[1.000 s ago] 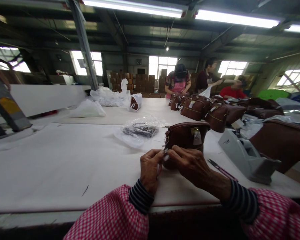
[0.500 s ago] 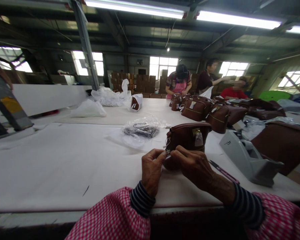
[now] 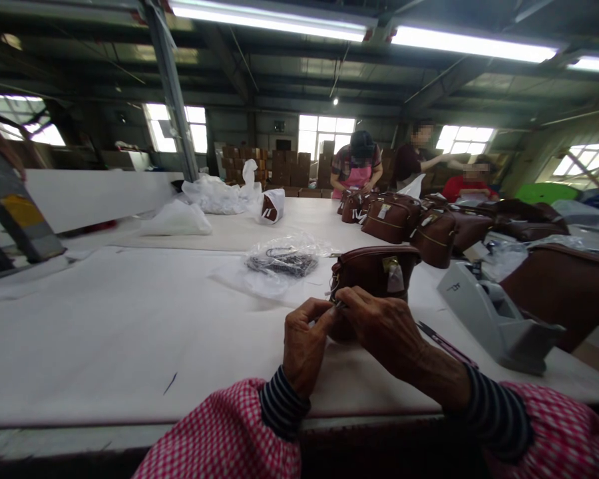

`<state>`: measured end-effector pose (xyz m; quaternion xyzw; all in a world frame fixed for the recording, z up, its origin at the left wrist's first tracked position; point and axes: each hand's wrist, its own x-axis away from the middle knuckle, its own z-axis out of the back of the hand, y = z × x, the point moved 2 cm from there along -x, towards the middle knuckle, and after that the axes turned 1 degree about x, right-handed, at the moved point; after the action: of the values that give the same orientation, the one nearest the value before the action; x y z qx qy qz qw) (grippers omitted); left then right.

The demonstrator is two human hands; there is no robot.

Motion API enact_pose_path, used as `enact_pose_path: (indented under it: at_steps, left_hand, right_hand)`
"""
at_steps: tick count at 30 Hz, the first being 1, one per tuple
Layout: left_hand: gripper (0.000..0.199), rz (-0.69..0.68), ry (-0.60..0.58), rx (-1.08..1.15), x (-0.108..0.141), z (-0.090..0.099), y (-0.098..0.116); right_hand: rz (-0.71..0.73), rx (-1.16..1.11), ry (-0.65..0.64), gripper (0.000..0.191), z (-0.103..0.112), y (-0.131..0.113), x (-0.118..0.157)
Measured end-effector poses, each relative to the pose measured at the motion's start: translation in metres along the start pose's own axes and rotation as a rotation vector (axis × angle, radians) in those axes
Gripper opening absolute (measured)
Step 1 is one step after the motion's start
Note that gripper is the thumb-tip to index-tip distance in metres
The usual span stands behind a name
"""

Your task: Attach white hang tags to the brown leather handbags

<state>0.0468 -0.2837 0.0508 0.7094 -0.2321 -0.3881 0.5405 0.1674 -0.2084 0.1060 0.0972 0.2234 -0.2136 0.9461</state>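
A small brown bag (image 3: 374, 271) stands upright on the white table (image 3: 110, 326) in front of me, a paper tag hanging on its front. My left hand (image 3: 304, 342) and my right hand (image 3: 382, 326) meet at the bag's left end, fingertips pinched together on a small metal zipper pull there. Both hands partly cover the bag's lower front. A clear plastic packet of dark metal parts (image 3: 279, 261) lies just behind and left of the bag.
A grey tape dispenser (image 3: 494, 319) sits to the right, with thin scissors (image 3: 444, 342) beside my right wrist. Several brown bags (image 3: 414, 223) line the table's right side. Three people work at the far end. White plastic bags (image 3: 214, 196) lie at the back left.
My fingers have shifted slightly at the bag's left end, closing tighter on the small metal piece. The bag and the rest have stayed in place.
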Motion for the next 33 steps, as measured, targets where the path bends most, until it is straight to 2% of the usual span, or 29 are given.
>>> enact_pose_path:
  at_steps: [3,6,9,15,27,33]
  left_hand:
    - [0.017,-0.02,-0.021,-0.041,0.003,-0.002,0.001]
    - [0.01,-0.064,-0.014,-0.115,0.005,-0.004,0.002]
    - [0.005,-0.107,0.003,-0.178,0.007,-0.007,0.005]
    - [0.01,-0.153,0.014,-0.256,0.007,-0.007,0.006]
    - [0.008,-0.037,0.074,-0.084,0.001,0.0,0.004]
    - [0.007,-0.002,0.091,-0.119,0.001,0.0,0.004]
  right_hand:
    - [0.002,-0.017,-0.094,0.017,0.005,0.0,-0.001]
    - [0.004,-0.022,-0.175,0.017,0.01,0.001,-0.002]
    - [0.024,-0.049,-0.193,0.019,0.011,0.002,-0.004]
    - [0.023,-0.071,-0.203,0.015,0.009,0.004,-0.009]
    - [0.019,-0.044,-0.216,0.014,0.013,0.006,-0.015]
    - [0.039,-0.007,-0.219,0.015,0.015,0.001,-0.016]
